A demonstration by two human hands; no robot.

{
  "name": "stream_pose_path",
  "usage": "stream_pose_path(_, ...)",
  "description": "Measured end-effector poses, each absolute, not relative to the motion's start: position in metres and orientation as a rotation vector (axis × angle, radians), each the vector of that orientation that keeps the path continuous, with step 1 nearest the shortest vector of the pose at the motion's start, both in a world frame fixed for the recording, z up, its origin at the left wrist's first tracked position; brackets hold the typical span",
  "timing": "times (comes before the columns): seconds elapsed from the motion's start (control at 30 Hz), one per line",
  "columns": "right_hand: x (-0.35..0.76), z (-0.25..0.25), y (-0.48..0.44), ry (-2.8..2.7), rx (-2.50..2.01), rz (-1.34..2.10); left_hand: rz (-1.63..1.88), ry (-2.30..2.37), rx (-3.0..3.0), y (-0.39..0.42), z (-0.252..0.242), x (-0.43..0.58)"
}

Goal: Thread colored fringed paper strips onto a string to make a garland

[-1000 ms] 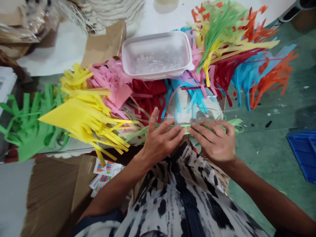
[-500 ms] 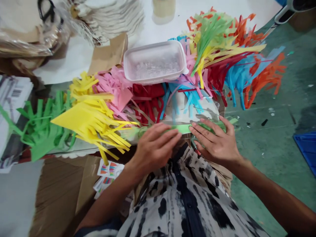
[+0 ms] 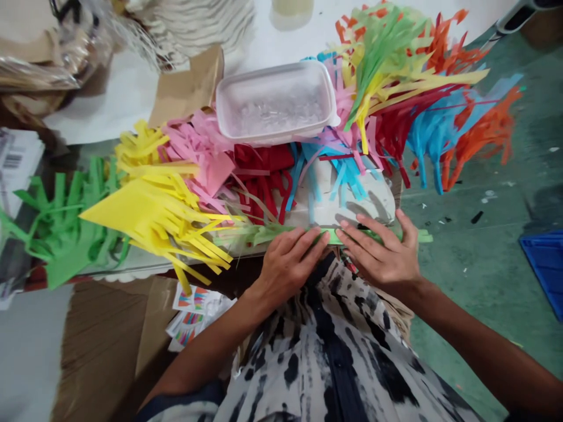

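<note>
A light green fringed strip of tissue paper (image 3: 333,237) runs crosswise along the table's near edge, rolled narrow. My left hand (image 3: 290,262) lies over its middle, palm down, fingers stretched out close together. To the right, my right hand (image 3: 386,251) rests on the same strip with its fingers spread. The green is visible between the two hands and past each of them. Beneath both hands part of the strip is hidden. Left of my left hand lies yellow fringed paper (image 3: 145,208); dark red fringe (image 3: 259,167) is just beyond the strip.
A clear plastic tub (image 3: 275,111) with small transparent pieces stands behind. Pink (image 3: 202,146), green (image 3: 73,234), blue (image 3: 433,135) and orange fringes (image 3: 488,129) surround it, some overhanging the right edge. A cardboard box (image 3: 105,340) is below left; a blue crate (image 3: 545,269) is on the floor.
Both hands have stayed on the green strip and shifted slightly. The strip between them now shows narrower, with the hands closer together. The view has moved a little.
</note>
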State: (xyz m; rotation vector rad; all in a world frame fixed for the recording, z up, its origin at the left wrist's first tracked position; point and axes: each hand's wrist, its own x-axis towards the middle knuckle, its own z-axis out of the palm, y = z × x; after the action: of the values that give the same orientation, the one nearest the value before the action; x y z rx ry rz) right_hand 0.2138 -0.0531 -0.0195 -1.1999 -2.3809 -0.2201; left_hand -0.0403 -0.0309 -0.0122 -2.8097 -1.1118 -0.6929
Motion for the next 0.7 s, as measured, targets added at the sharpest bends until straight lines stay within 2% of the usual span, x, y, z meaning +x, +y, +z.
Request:
stream_pose_path(0.17, 0.220, -0.021, -0.054, -2.312, -1.140, -0.285, -0.780, -1.059, -2.761, -0.030, -0.018, -0.043)
stream_pose_path(0.3, 0.220, -0.016, -0.050, -2.283, -1.132, -0.158, -0.937, -1.175, -2.806, -0.021, -0.013, -0.043)
stream_pose_path(0.43, 0.221, -0.008, -0.043, -2.267, -1.223, -0.022, -0.978, -1.248, -2.935, -0.013, -0.006, -0.046)
stream_pose_path(0.7, 0.214, -0.006, -0.038, -2.318, -1.473, -0.098, -0.959, -1.436, -2.966, -0.006, 0.003, -0.047)
